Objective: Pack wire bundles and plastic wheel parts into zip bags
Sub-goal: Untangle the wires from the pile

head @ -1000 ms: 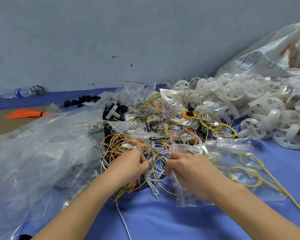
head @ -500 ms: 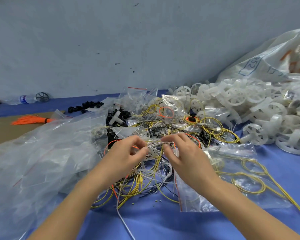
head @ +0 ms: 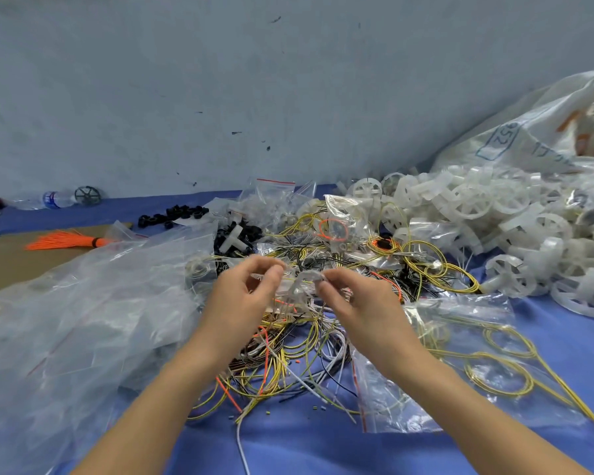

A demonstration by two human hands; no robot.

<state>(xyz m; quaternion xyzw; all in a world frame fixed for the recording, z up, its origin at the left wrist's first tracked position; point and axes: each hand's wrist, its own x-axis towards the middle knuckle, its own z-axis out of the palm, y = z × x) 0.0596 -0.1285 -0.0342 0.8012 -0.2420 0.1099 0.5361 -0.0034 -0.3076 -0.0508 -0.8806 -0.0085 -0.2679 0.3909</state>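
Observation:
My left hand (head: 244, 296) and my right hand (head: 360, 303) are raised side by side above a tangled heap of yellow, orange, white and black wires (head: 282, 358). Between their fingertips both pinch a small clear zip bag (head: 295, 284) holding pale wire; it is blurred. A heap of white plastic wheel parts (head: 494, 221) lies at the right. A flat zip bag with yellow wire loops (head: 487, 365) lies on the blue table cover right of my right forearm.
A big pile of clear bags (head: 83, 320) fills the left side. Black small parts (head: 172, 216), an orange wire tassel (head: 66, 241), a water bottle (head: 54, 199) and a dark wheel (head: 87, 195) lie at the back left. A large white sack (head: 546, 132) leans on the wall at right.
Both hands have lifted from the wire heap and moved farther from me, pulling the small bag and some wire up with them. The camera view has tilted upward.

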